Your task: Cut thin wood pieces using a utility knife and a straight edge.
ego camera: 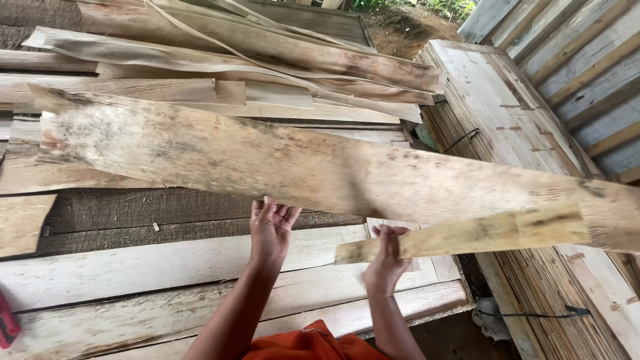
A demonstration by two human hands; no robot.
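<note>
Where it stretches across the middle of the view from nine o'clock to three o'clock, the wide veneer sheet [280,163] looks thin, pale tan and rough-grained, mottled with grey-black mould spots and ragged at its left end, held above the pale boards [153,267] of the work surface. The left hand [271,227] is under its lower edge near six o'clock, fingers spread apart and pressed flat up against the sheet. Just toward four o'clock, the right hand [387,257] has its fingers curled tight around the near end of a narrow yellowish strip [467,235] that lies along the sheet's lower edge.
</note>
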